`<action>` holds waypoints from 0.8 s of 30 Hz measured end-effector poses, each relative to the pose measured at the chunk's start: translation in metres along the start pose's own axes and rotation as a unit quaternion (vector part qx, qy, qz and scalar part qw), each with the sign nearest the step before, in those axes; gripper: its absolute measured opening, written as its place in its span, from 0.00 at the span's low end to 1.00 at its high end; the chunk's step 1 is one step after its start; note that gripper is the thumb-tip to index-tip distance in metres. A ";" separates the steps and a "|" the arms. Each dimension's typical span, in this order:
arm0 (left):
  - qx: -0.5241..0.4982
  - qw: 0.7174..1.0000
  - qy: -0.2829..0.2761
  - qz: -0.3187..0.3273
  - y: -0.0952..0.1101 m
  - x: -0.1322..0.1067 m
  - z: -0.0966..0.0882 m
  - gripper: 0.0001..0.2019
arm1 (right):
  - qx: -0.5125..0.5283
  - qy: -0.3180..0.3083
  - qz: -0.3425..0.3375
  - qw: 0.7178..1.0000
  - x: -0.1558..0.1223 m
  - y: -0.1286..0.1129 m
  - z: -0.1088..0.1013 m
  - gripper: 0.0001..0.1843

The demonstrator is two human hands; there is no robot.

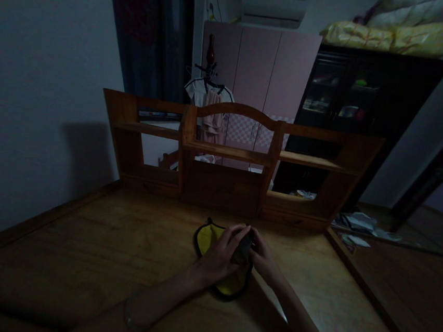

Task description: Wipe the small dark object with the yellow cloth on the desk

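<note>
A yellow cloth with a dark edge (209,236) lies on the wooden desk (99,248) in front of me. My left hand (221,254) rests on it, fingers curled around a small dark object (243,250). From the other side my right hand (263,257) meets the same dark object, with its fingers closed against it. The room is dim, and what the dark object is cannot be made out. Both forearms reach in from the bottom of the view.
A wooden shelf unit (230,156) stands along the desk's back edge. A wall (36,91) is to the left. Papers (360,224) lie on a lower surface at right. Behind are a pink wardrobe (261,76), a dark cabinet (361,101) and hanging clothes (208,102).
</note>
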State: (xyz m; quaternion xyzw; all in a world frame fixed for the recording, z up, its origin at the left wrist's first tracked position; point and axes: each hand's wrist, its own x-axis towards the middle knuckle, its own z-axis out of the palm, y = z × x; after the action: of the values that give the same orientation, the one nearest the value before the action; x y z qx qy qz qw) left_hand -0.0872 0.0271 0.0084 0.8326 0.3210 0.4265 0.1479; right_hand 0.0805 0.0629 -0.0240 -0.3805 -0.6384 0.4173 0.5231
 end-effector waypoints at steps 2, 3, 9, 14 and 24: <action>-0.003 1.000 -0.002 0.003 0.000 0.001 -0.001 0.43 | 0.006 0.012 0.008 1.000 -0.001 -0.001 0.000 0.31; -0.004 1.000 -0.003 0.005 -0.001 0.001 -0.002 0.42 | 0.013 0.016 0.013 1.000 -0.001 -0.001 0.000 0.32; -0.015 1.000 0.007 -0.007 -0.002 0.001 -0.004 0.41 | 0.091 0.025 0.050 0.994 0.000 -0.002 0.005 0.31; -0.021 0.999 0.041 -0.018 -0.007 0.002 -0.002 0.41 | 0.153 0.053 0.106 0.981 0.002 -0.005 0.010 0.26; -0.012 1.000 0.009 0.011 -0.013 0.000 0.006 0.42 | 0.172 0.039 0.083 0.981 0.007 0.010 0.010 0.29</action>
State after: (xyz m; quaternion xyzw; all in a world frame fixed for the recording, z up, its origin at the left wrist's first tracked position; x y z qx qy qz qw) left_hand -0.0880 0.0374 -0.0020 0.8302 0.3086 0.4393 0.1501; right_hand 0.0703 0.0713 -0.0322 -0.3527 -0.5023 0.5479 0.5685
